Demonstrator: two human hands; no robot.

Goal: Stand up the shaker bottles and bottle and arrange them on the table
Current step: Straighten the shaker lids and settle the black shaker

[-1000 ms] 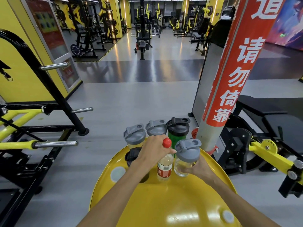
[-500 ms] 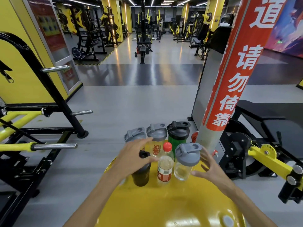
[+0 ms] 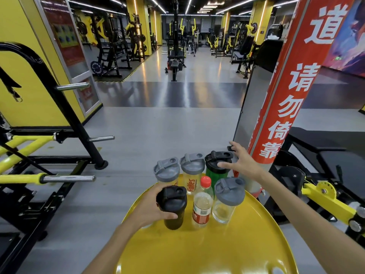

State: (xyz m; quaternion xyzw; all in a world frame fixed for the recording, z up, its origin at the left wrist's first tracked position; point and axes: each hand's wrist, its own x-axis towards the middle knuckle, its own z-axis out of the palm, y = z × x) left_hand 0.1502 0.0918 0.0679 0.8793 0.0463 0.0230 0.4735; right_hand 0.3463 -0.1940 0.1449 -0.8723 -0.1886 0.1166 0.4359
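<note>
left hand [image 3: 152, 206]: wrapped around upright black shaker [image 3: 173, 206], front-left on yellow table [image 3: 207, 252] | right hand [image 3: 243, 165]: spread, fingertips at green shaker's [image 3: 217, 171] black lid, back row | red-capped bottle [image 3: 202, 202]: upright, centre

The round yellow table [image 3: 207, 252] carries six upright containers: a black shaker [image 3: 173, 207] in the left hand's [image 3: 152, 209] grip, the red-capped bottle [image 3: 202, 206] and grey-lidded shaker [image 3: 227, 200] just right of it, and two grey-lidded shakers [image 3: 166, 172] and a green one [image 3: 217, 171] beyond.

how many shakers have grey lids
3: two in the back row, left and middle, and one front right beside the red-capped bottle. None appear hidden.
</note>
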